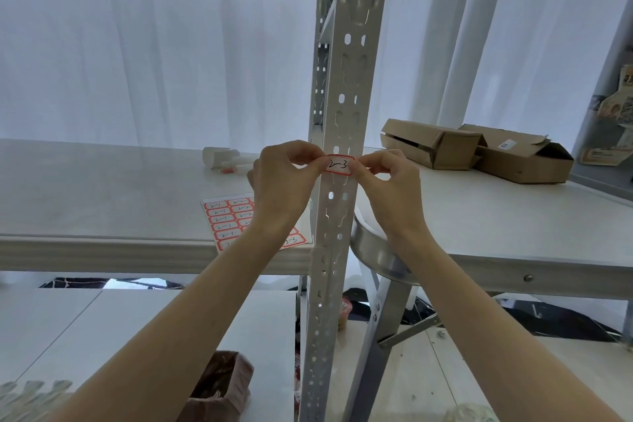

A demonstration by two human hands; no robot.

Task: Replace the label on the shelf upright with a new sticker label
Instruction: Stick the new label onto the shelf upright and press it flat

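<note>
Your left hand and right hand pinch the red-bordered white paper sticker label at its ends, mid-frame on the perforated grey metal shelf upright; thin, limp, tacky; grip edges only.

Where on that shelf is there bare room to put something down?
Bare: the shelf left of the sticker sheet, and the table in front of the boxes. Crowded: around the upright, where both hands hold the label.

Both forearms are bare from the frame's lower edge to the wrists (no sleeves, watch or bracelets show). The left hand and right hand wear no gloves or rings; fingernails look short and unpainted.
</note>
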